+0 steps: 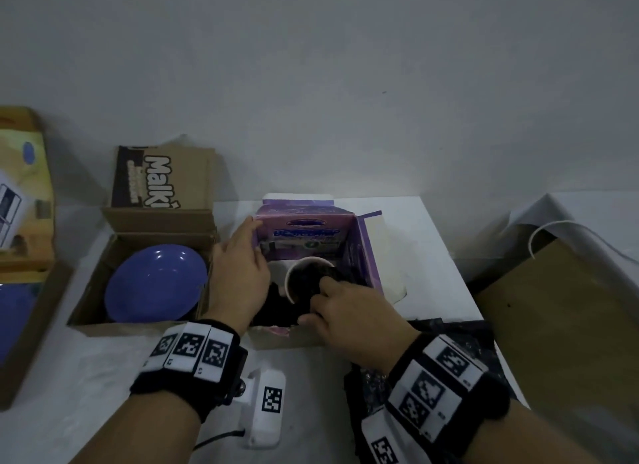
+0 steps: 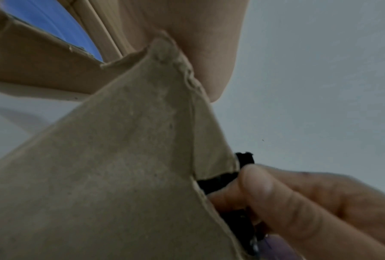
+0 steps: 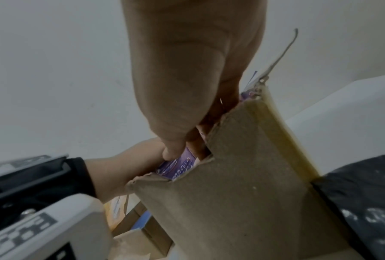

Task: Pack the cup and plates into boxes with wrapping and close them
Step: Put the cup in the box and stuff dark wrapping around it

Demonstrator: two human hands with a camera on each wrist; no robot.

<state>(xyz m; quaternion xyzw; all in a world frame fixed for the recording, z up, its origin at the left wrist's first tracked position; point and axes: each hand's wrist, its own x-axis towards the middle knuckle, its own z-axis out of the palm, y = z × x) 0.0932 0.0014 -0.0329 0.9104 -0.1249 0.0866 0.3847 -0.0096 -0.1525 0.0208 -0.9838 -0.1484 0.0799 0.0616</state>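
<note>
Head view: open purple-printed cardboard box [image 1: 311, 235] sits mid-table on the white tabletop [image 1: 432, 256], flaps up. Inside it a white cup [image 1: 306, 280] lies tilted, mouth toward the camera, w/ crumpled black wrapping material [image 1: 276, 308] stuffed in and around it. Left hand [image 1: 238, 270] rests on the box's left wall, fingers fairly straight, reaching toward the far-left corner. Right hand [image 1: 345, 311] dips in from the near side, fingertips curled down onto the black wrapping at the cup's mouth. Left of this box, touching it, is a brown cardboard box [image 1: 145, 277] holding a round blue plate [image 1: 155, 283], flaps open. Far left, partly cut off, another brown carton [image 1: 27, 256] w/ a second blue plate [image 1: 14, 318] inside. More black wrapping sheet [image 1: 460, 342] lies on the table under the right wrist. Left wrist view: brown box wall [image 2: 120, 167] fills the frame; the right hand's fingers [image 2: 287, 202] pinch black wrapping [image 2: 220, 181] at its edge; blue plate [image 2: 53, 22] shows top left. Left hand's own finger state: can't tell here. Right wrist view: right hand [image 3: 187, 79] points down into the box [image 3: 242, 193], fingertips hidden inside; purple print [image 3: 176, 167] is visible; left hand [image 3: 124, 168] is at the box's left edge.
</note>
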